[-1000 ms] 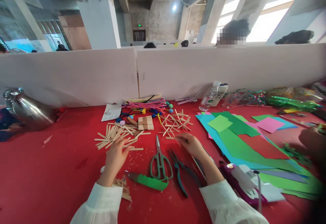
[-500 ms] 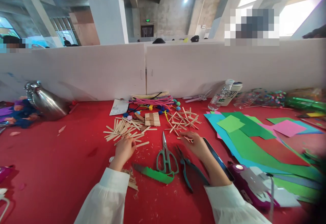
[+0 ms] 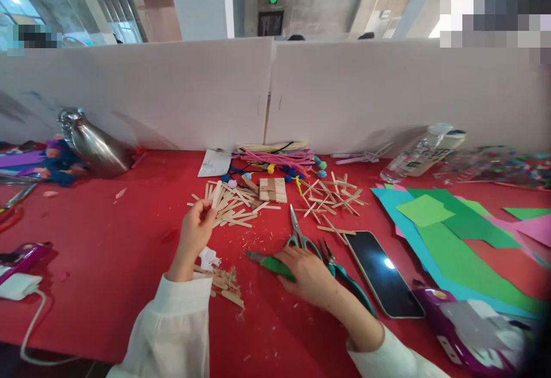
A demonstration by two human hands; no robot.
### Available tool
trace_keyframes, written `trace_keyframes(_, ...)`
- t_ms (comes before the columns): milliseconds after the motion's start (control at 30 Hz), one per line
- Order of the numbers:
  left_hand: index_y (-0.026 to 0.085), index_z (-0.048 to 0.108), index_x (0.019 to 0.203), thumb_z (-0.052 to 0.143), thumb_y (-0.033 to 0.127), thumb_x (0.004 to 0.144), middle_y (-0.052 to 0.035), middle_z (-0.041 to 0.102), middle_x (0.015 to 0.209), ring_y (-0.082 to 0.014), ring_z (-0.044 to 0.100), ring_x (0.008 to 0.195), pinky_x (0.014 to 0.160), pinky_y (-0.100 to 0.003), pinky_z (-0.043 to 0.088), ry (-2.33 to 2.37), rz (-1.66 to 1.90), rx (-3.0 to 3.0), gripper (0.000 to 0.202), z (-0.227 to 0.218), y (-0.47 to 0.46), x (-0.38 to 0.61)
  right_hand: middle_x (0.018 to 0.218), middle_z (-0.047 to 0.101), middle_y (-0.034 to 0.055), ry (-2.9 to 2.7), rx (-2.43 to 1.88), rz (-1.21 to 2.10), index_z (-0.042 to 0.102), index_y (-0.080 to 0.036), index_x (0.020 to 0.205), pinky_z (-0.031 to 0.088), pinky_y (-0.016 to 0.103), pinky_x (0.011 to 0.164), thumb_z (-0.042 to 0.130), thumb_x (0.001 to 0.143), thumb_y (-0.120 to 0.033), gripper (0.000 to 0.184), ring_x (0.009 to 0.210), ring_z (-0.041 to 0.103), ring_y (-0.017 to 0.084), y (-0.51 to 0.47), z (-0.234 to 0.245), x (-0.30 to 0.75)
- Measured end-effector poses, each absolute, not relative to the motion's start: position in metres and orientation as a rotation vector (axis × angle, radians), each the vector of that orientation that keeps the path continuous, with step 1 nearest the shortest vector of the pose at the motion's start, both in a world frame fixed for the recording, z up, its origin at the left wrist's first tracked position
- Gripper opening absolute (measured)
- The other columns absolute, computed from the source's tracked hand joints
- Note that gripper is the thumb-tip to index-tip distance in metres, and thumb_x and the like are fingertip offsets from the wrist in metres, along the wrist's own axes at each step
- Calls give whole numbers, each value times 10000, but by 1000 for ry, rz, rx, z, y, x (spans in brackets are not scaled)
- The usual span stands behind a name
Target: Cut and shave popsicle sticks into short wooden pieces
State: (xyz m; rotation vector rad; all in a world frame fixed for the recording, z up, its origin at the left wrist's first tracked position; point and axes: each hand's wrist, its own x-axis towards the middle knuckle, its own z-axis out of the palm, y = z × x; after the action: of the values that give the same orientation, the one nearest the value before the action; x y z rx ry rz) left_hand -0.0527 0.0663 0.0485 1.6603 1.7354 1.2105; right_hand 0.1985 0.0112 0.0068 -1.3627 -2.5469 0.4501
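Observation:
Between the thumb and fingers of my left hand [image 3: 197, 229] is a wooden craft stick [image 3: 216, 194], held upright. Behind it spreads a pile of loose craft sticks [image 3: 241, 215]. My right hand [image 3: 307, 275] is closed on the green handle of a utility knife [image 3: 278, 266], its blade end pointing left over the red table. Partly under that hand lie green-handled scissors [image 3: 297, 226], and pliers [image 3: 350, 283] rest just to its right. Broken stick scraps [image 3: 228, 283] lie beside my left wrist.
A second stick pile [image 3: 333, 197], a phone [image 3: 385, 275] and coloured paper sheets [image 3: 469, 240] lie on the right. Purple glue-gun-like tools stand at both sides, one on the right [image 3: 451, 326]. A steel jug [image 3: 97, 145] and water bottle [image 3: 415, 151] stand near the white partition [image 3: 181, 97].
My left hand has lifted a craft stick from the pile. My right hand has come from the right-hand sticks down and left onto the utility knife. The view has tilted down and shifted left.

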Motion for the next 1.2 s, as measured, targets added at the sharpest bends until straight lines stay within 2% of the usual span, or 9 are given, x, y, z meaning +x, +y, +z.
trace_keyframes(167,175,506,751,509,326,719,65,414,507,-76,397,448,436,-167,314,1598,1436,1404,154,55,63,-52,874,662,129,-2396,-1551,276,630,-125,1027,443,398,798,471,771,-197,310,873,572,271,23,7,219)
trace_keyframes(400,181,489,733,502,322,712,70,409,518,-70,381,443,434,-167,304,1585,1532,1316,143,54,66,-55,858,669,135,-2288,-1661,147,584,-124,1083,481,373,689,361,843,-201,337,824,605,274,4,3,214)
trace_keyframes(600,184,499,755,507,348,732,62,450,545,-79,416,461,451,-174,323,1524,1469,1351,167,43,71,-55,872,650,228,-2212,-1778,101,591,-65,1062,482,460,677,331,839,-108,346,843,603,343,-18,-9,188)
trace_keyframes(767,163,541,741,530,351,719,46,493,543,-99,463,495,489,-192,358,1419,1281,1485,189,30,75,-48,851,693,97,-2247,-1598,252,640,-194,943,518,323,684,487,820,-206,197,812,644,247,-31,-4,168)
trace_keyframes(900,140,599,870,540,339,723,46,502,546,-108,474,508,520,-214,382,1314,1101,1618,254,23,62,-40,988,683,122,-2051,-1610,307,585,-139,1070,505,306,765,359,883,-232,308,893,647,224,-31,9,186)
trace_keyframes(967,140,586,1010,538,315,734,56,488,552,-111,487,531,554,-220,398,1271,1020,1671,331,19,46,-35,902,695,104,-1908,-1648,371,521,-121,1166,518,273,647,291,916,-294,382,765,663,197,-34,11,200)
trace_keyframes(1067,158,570,1072,508,290,767,37,528,616,-117,514,567,563,-221,409,1264,903,1718,338,13,20,-24,674,661,31,-1452,-1563,738,551,-137,1133,492,246,523,379,874,-431,429,575,621,170,-48,6,212)
trace_keyframes(1133,172,548,1095,488,279,789,16,580,691,-128,556,624,596,-226,428,1327,761,1797,330,11,5,-17,726,675,34,-1319,-1476,872,569,-153,1116,503,247,576,482,814,-466,443,641,633,177,-61,0,211)
trace_keyframes(1200,173,530,1116,438,241,821,-13,633,770,-145,601,706,650,-238,447,1409,582,1956,316,13,-3,-12,887,696,60,-1320,-1446,955,562,-165,1133,510,257,680,532,786,-448,449,791,645,193,-73,-4,207)
